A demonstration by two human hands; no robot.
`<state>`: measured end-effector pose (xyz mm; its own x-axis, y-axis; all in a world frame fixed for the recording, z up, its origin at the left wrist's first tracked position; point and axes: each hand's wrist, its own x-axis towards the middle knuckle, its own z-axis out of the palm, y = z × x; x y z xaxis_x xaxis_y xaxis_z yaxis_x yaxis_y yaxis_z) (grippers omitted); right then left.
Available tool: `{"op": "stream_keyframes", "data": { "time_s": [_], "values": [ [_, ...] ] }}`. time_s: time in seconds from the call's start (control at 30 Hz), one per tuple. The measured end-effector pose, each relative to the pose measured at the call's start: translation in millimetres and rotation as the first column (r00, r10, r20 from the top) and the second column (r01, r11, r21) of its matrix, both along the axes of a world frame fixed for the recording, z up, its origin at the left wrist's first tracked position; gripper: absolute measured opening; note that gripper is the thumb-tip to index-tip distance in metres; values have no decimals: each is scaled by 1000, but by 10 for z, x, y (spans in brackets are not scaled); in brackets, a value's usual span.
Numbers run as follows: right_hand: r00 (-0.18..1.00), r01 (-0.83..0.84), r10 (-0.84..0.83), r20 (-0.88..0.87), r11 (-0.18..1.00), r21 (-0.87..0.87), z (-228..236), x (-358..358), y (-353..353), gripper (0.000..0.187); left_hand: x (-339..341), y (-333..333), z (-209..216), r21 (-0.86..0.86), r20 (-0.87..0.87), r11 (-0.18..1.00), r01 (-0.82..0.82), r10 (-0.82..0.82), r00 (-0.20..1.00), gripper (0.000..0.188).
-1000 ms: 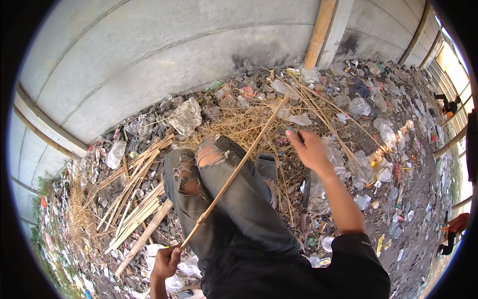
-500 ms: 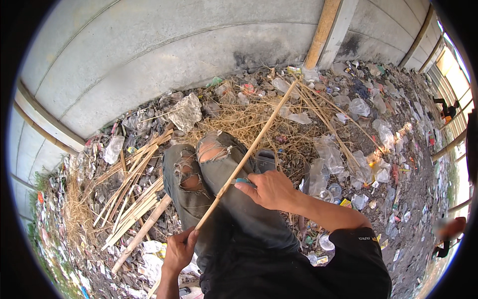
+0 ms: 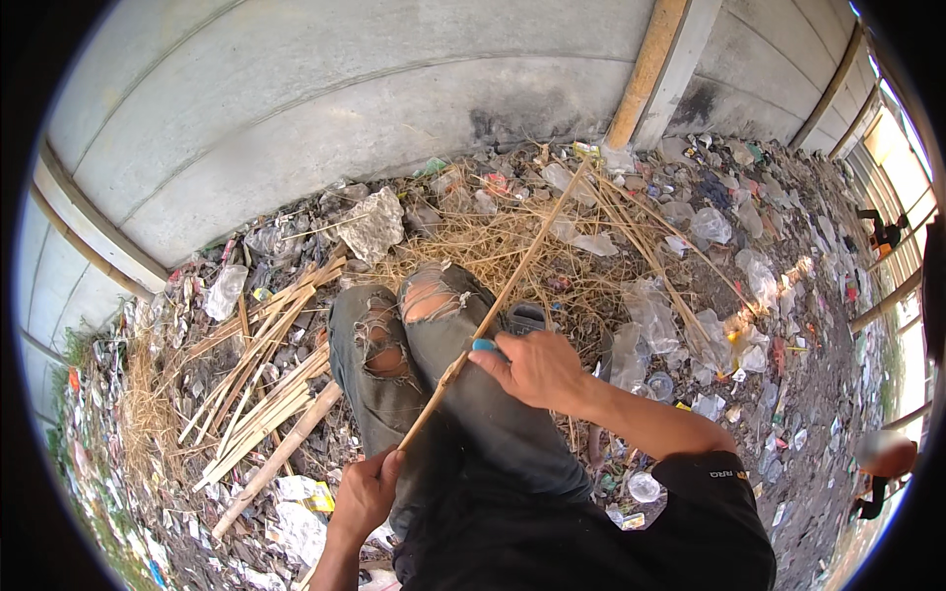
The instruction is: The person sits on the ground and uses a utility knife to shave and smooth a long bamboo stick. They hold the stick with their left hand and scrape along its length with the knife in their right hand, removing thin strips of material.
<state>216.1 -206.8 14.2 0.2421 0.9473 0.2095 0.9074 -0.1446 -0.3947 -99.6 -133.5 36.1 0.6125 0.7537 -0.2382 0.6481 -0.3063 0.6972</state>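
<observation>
Two hands are now set on one long bamboo strip (image 3: 512, 288), where a second ago only the left hand (image 3: 367, 492) held it. The left hand is closed round the strip's near end, low beside the left thigh, much as before. The right hand (image 3: 537, 369) was raised and open out to the right over the litter; half a second ago it had swung in toward the strip, and now it is curled over the strip's middle above the right knee. A small blue-handled tool (image 3: 484, 345) is pinched at its fingertips and pressed against the strip; its blade cannot be made out. From the right hand the strip runs up and away across the torn grey jeans (image 3: 434, 364) to the dry grass (image 3: 512, 241) near the concrete wall (image 3: 325, 128). Judged from this change, the reach has ended and work along the strip with the tool appears to be starting. More split bamboo (image 3: 261, 379) is heaped beyond the left hand, on ground strewn with plastic waste.
</observation>
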Motion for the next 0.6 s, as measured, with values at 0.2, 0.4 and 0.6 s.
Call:
{"op": "stream_keyframes", "data": {
  "time_s": [0.2,0.4,0.6],
  "values": [
    [990,127,-131,47,989,70,45,473,110,61,-26,-1,-95,70,29,998,2,-4,1000,32],
    [968,243,-233,-88,962,125,-22,728,148,68,-206,-60,-113,143,-4,990,5,-4,1000,27],
    [981,193,-193,-12,974,119,-16,805,116,63,-166,-15,-120,265,7,964,37,-40,999,23]
  ]
}}
